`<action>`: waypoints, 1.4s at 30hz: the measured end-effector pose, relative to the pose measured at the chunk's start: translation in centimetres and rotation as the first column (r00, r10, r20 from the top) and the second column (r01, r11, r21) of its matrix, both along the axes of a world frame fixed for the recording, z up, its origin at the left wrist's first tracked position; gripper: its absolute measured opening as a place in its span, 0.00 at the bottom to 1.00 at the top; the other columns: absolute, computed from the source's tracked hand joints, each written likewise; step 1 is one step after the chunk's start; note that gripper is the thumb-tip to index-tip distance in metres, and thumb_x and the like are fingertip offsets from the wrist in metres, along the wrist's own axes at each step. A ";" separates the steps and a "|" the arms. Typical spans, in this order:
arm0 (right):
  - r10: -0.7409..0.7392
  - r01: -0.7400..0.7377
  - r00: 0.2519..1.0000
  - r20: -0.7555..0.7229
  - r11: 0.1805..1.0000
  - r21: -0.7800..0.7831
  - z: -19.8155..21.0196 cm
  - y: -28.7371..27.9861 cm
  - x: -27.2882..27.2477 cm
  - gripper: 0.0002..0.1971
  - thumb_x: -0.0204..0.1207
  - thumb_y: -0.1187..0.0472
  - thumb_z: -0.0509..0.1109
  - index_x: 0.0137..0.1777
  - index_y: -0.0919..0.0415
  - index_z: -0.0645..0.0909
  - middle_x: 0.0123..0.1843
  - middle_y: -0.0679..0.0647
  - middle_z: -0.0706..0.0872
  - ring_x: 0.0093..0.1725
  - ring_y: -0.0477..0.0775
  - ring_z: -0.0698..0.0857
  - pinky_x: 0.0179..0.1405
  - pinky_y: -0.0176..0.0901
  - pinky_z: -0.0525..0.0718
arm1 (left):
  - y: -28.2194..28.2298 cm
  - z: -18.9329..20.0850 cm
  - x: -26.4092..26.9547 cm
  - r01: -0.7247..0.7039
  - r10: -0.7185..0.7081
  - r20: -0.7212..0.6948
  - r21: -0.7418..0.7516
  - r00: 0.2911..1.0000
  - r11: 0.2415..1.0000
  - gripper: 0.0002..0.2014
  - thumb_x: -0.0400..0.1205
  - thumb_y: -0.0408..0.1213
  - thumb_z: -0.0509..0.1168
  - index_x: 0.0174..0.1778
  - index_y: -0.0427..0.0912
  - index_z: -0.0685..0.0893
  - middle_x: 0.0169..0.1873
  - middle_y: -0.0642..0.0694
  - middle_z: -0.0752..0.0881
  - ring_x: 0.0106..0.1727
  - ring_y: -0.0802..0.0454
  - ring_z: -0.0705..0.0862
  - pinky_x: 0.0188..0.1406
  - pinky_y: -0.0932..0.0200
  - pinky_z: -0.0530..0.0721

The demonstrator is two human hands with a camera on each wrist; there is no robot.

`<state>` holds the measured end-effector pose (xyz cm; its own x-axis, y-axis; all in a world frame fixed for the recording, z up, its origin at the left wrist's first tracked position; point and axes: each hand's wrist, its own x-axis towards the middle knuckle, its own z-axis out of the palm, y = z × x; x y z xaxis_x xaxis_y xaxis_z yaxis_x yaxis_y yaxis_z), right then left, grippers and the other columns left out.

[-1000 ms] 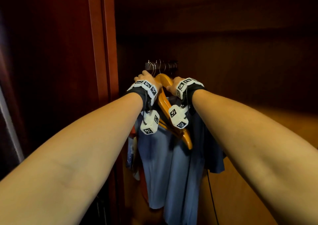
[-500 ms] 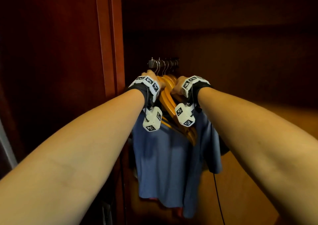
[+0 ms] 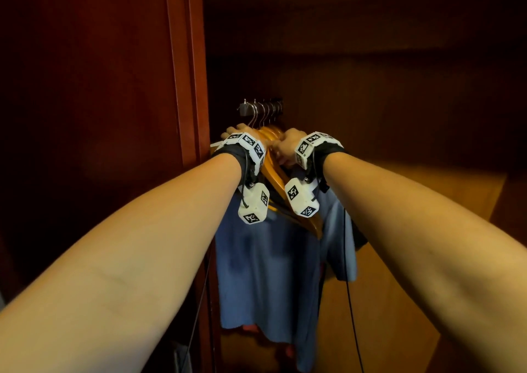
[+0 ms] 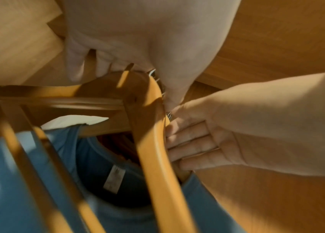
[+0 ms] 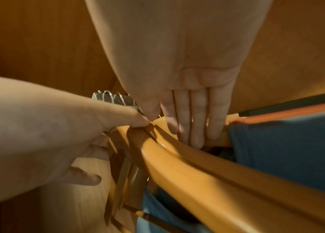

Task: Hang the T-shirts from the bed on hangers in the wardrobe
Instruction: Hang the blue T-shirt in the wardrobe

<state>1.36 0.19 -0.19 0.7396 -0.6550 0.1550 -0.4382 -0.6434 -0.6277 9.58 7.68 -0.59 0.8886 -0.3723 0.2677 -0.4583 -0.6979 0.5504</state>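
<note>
Your left hand (image 3: 238,133) and right hand (image 3: 286,147), fingers straight, part the wooden hangers (image 3: 273,170) beside the hung blue T-shirt (image 3: 265,267); next, free an empty one.

The T-shirt (image 3: 265,261) at the lower centre of the head view was plain blue, with a pale label (image 4: 114,179) inside its collar. The hangers (image 3: 273,170) above it were honey-orange wood with silver metal hooks (image 3: 261,113). The wardrobe door (image 3: 94,101) at left was dark reddish-brown. Both wristbands (image 3: 312,145) were white with black square-patterned markers, on black straps.
</note>
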 end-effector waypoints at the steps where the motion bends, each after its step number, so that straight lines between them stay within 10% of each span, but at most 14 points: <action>1: 0.005 -0.005 1.000 -0.002 1.000 0.028 -0.1 0.3 0.0 0.16 0.87 0.53 0.63 0.53 0.66 0.85 0.49 0.61 0.93 0.49 0.60 0.93 0.53 0.56 0.91 | 0.0 -0.2 -0.1 0.000 0.000 -0.003 0.005 1.000 1.000 0.46 0.74 0.62 0.70 0.80 0.39 0.64 0.77 0.35 0.66 0.79 0.34 0.64 0.77 0.38 0.63; 5: 0.009 -0.007 1.000 -0.011 0.987 0.163 -0.9 1.0 0.1 0.18 0.91 0.55 0.56 0.62 0.69 0.82 0.60 0.63 0.89 0.59 0.63 0.89 0.35 0.47 0.83 | 0.2 -0.9 0.0 -0.050 0.050 0.006 -0.030 0.999 0.998 0.41 0.70 0.61 0.65 0.76 0.41 0.70 0.72 0.38 0.70 0.73 0.35 0.68 0.74 0.37 0.66; 9: 0.043 -0.033 0.999 -0.029 0.961 0.276 -2.2 0.2 0.3 0.21 0.89 0.47 0.55 0.49 0.62 0.81 0.59 0.62 0.88 0.60 0.65 0.87 0.50 0.57 0.86 | 1.3 -0.9 -0.7 -0.029 0.029 -0.004 -0.105 1.000 0.994 0.40 0.73 0.55 0.72 0.75 0.39 0.65 0.74 0.37 0.68 0.75 0.35 0.69 0.73 0.39 0.69; 17: 0.035 -0.019 0.998 -0.060 0.968 0.250 -1.8 -0.2 -0.4 0.35 0.88 0.40 0.54 0.86 0.64 0.60 0.84 0.65 0.67 0.81 0.68 0.70 0.80 0.63 0.68 | 2.5 -0.9 -0.9 -0.032 0.032 0.005 -0.100 0.999 0.994 0.48 0.73 0.65 0.71 0.80 0.39 0.62 0.78 0.36 0.65 0.78 0.32 0.66 0.75 0.35 0.68; 21: 0.059 -0.043 0.997 -0.051 0.961 0.273 -2.1 -1.1 -0.3 0.39 0.80 0.32 0.62 0.80 0.61 0.70 0.77 0.63 0.77 0.75 0.68 0.78 0.76 0.64 0.74 | 2.8 -0.4 -2.3 -0.067 0.071 0.026 -0.125 0.997 0.990 0.45 0.75 0.61 0.71 0.80 0.39 0.62 0.79 0.36 0.64 0.78 0.34 0.65 0.73 0.39 0.69; 26: 0.090 -0.080 0.994 -0.057 0.984 0.161 -1.6 -0.3 -1.4 0.22 0.83 0.40 0.65 0.47 0.62 0.81 0.40 0.58 0.86 0.40 0.60 0.86 0.47 0.51 0.86 | 3.4 -0.1 -3.8 -0.083 0.091 0.043 -0.161 0.995 0.983 0.40 0.76 0.52 0.72 0.78 0.38 0.64 0.77 0.36 0.67 0.76 0.35 0.69 0.69 0.41 0.72; 35: -0.026 0.022 0.998 -0.055 0.997 -0.071 -0.8 -0.4 -2.1 0.26 0.80 0.37 0.65 0.55 0.62 0.83 0.47 0.61 0.92 0.44 0.61 0.91 0.56 0.60 0.90 | 5.0 1.2 -5.1 0.091 -0.085 0.051 -0.123 0.995 0.988 0.21 0.81 0.46 0.66 0.66 0.38 0.75 0.43 0.42 0.83 0.35 0.48 0.80 0.28 0.56 0.72; 42: -0.115 0.117 0.993 0.021 0.983 -0.140 1.4 1.7 -4.3 0.22 0.85 0.40 0.59 0.61 0.58 0.80 0.49 0.59 0.89 0.47 0.61 0.88 0.57 0.59 0.86 | 5.9 1.9 -5.8 0.230 -0.223 0.066 -0.143 0.973 0.963 0.12 0.81 0.48 0.66 0.37 0.45 0.78 0.36 0.44 0.85 0.33 0.47 0.83 0.43 0.53 0.84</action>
